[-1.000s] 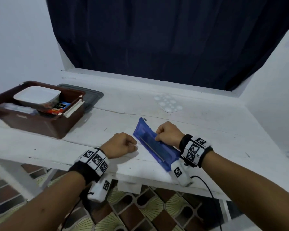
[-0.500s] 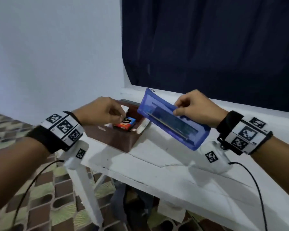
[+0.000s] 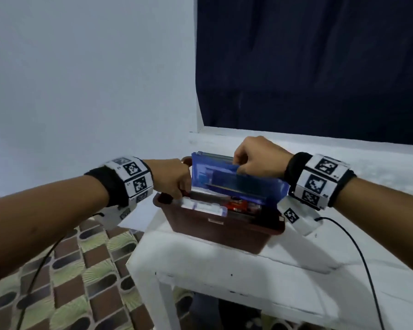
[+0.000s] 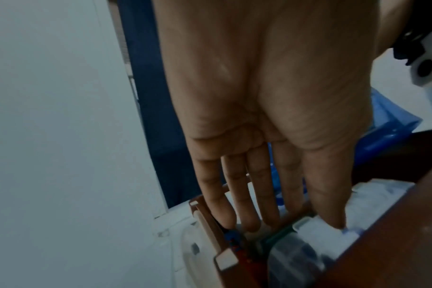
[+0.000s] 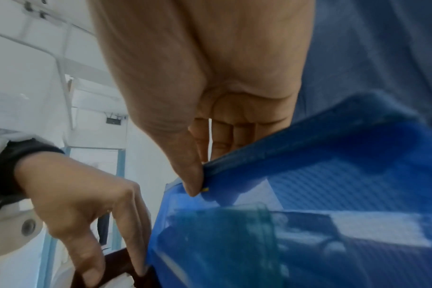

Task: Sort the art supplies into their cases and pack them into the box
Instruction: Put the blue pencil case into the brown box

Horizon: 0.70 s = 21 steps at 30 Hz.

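Observation:
A brown box (image 3: 224, 232) stands at the left end of the white table. A blue see-through mesh pouch (image 3: 227, 179) stands on its long edge in the box, tilted, with dark contents showing through. My right hand (image 3: 239, 163) pinches the pouch's top edge (image 5: 308, 136) between thumb and fingers (image 5: 192, 175). My left hand (image 3: 181, 194) reaches into the box's left end, its straight fingers (image 4: 259, 194) pressing down on a white case (image 3: 200, 207) and the packs beside it. A red packet (image 3: 241, 206) lies in the box in front of the pouch.
The table (image 3: 248, 270) ends just left of the box, above a tiled floor (image 3: 69, 270). A dark curtain (image 3: 308, 63) hangs behind and a pale wall stands to the left. Cables hang from both wrists.
My right hand lifted the blue pouch off the table and carried it left into the brown box. My left hand left the table and moved into the box's left end.

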### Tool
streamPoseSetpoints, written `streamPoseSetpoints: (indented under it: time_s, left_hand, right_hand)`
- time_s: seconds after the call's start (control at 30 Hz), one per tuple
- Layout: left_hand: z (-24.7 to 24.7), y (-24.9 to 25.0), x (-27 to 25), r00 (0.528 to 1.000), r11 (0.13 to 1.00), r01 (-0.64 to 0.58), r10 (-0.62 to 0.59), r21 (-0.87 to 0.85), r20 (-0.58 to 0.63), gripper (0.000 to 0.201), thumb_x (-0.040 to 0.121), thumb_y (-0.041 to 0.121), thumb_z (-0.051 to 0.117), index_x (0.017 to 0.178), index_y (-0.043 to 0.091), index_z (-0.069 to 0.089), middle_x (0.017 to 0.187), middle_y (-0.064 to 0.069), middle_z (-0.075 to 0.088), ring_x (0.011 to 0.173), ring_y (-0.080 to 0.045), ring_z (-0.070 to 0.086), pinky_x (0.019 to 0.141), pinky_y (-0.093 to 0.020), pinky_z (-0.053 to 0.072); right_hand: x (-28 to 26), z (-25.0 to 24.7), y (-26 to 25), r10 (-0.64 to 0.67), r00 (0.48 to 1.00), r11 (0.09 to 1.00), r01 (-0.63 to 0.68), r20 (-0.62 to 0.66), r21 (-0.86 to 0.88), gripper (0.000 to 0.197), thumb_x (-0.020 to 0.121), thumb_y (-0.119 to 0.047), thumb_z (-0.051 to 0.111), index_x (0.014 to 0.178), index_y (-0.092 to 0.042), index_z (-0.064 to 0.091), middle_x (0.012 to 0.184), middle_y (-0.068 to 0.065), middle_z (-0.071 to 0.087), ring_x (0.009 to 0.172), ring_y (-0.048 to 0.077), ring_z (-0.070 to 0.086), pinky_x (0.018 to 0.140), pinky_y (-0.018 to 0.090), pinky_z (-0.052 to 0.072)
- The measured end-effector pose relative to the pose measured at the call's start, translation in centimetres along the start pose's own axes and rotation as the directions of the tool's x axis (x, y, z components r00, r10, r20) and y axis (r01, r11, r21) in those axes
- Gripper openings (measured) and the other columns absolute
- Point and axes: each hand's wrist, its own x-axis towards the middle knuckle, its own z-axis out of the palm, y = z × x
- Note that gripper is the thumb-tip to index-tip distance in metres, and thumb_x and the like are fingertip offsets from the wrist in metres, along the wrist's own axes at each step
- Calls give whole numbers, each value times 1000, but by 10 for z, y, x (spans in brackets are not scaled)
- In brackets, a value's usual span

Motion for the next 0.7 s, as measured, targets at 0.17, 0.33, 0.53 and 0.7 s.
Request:
streamPoseSetpoints:
  time_s: [0.17, 0.33, 0.53, 0.7]
  left_hand:
    - [22, -13, 25, 985, 992, -113, 104, 60, 136, 23, 83, 22, 62, 104, 17, 68, 95, -5, 69, 89, -26, 61, 79, -33, 51]
    - [17, -24, 30, 978, 987, -154, 145, 47, 149, 16, 84, 25, 66, 97, 17, 70, 87, 0, 67, 81, -19, 58, 63, -21, 42]
    - [24, -23, 30, 983, 968, -181, 174, 177, 51, 18, 83, 29, 65, 95, 17, 71, 89, 0, 66, 75, -17, 51, 60, -22, 31]
    - [24, -33, 28, 973, 969, -230, 228, 91, 32, 16, 84, 31, 62, 91, 17, 68, 80, 1, 63, 71, -18, 53, 63, -24, 38]
  right_hand:
    - [19, 13, -2, 24, 995, 997, -30, 95, 65, 7, 76, -12, 75, 72, -18, 72, 69, -5, 68, 64, 7, 58, 61, 24, 47]
    - [35, 24, 0, 27, 989, 996, -39, 144, 82, 6, 79, -12, 72, 76, -16, 68, 73, -2, 71, 64, 8, 62, 62, 23, 45]
    - [39, 34, -7, -21, 968, 1000, 18, 248, 11, 10, 85, -17, 67, 88, -14, 59, 74, -4, 64, 60, 10, 57, 62, 28, 46]
    - [35, 36, -5, -67, 950, 997, 77, 304, -19, 24, 79, -34, 79, 95, -21, 66, 83, -8, 66, 73, 10, 59, 64, 24, 45]
